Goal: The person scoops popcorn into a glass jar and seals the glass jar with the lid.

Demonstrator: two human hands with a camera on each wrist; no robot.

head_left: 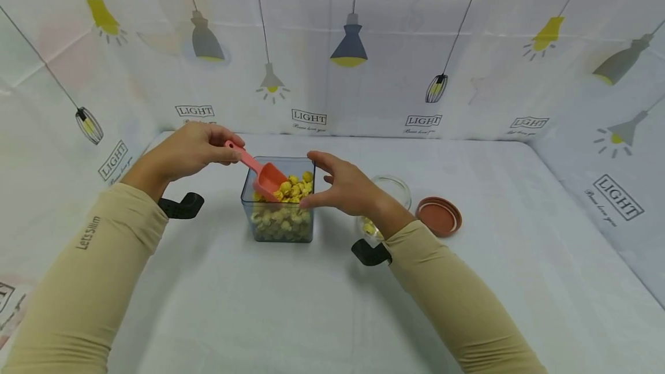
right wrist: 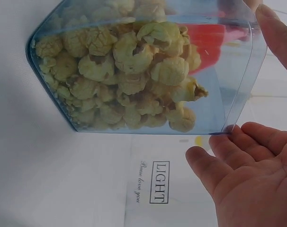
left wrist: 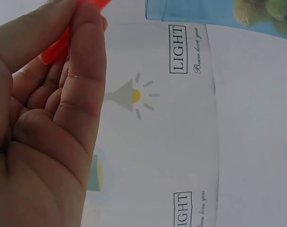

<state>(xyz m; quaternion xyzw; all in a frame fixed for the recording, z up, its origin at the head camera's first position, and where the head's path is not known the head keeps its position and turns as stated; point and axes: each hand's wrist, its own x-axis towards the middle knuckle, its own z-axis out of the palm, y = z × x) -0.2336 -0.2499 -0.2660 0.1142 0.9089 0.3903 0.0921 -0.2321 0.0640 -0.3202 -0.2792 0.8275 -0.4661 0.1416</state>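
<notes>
My left hand [head_left: 194, 152] pinches the handle of a pink scoop [head_left: 270, 180] between thumb and fingers. The scoop's bowl is tilted down into a clear bluish square container [head_left: 282, 219] and rests among yellow popcorn [head_left: 293, 189]. My right hand [head_left: 348, 186] spans the container's right side, thumb by the near rim and the other fingers by the far corner. In the right wrist view its fingers [right wrist: 207, 163] are spread and fairly straight, and firm contact is hard to judge. A glass jar [head_left: 397, 189], partly behind the right wrist, has some popcorn inside.
A round reddish-brown lid [head_left: 439, 216] lies on the white table [head_left: 291, 305] to the right of the jar. White cloth [head_left: 306, 85] printed with lamps hangs behind and at both sides. Black wrist mounts [head_left: 182, 205] stick out from both sleeves.
</notes>
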